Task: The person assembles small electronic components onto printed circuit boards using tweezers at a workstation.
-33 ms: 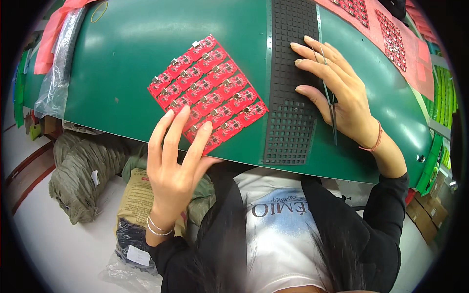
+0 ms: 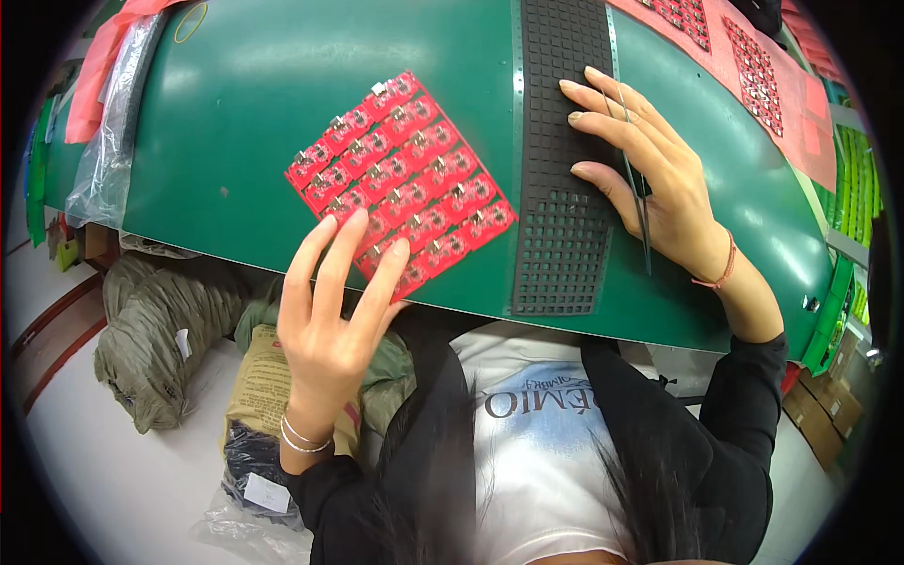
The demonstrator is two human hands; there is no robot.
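Observation:
A red circuit board panel point(image 2: 407, 196), made of several rows of small boards with metal connectors, lies tilted at the table's front edge. My left hand point(image 2: 331, 330) grips its near corner, fingertips on top and thumb mostly hidden beneath the edge. Over a black grid tray point(image 2: 563, 122), my right hand point(image 2: 650, 174) rests with fingers stretched out. Slim metal tweezers point(image 2: 640, 221) are tucked in that hand, running between thumb and fingers. The tray's far part has filled-looking squares; its near part shows open cells.
A green table mat point(image 2: 245, 122) spans the work area. Pink foam point(image 2: 796, 141) with further red panels point(image 2: 753, 80) lies at the far right. A yellow rubber band point(image 2: 191, 23) and a plastic-wrapped strip point(image 2: 127, 122) are at the left. Bags point(image 2: 155, 330) stand below the table.
The red panel's near corner and my left hand have shifted very slightly; less of the left thumb shows. The grid tray's near end has moved a touch right. My right hand is almost still.

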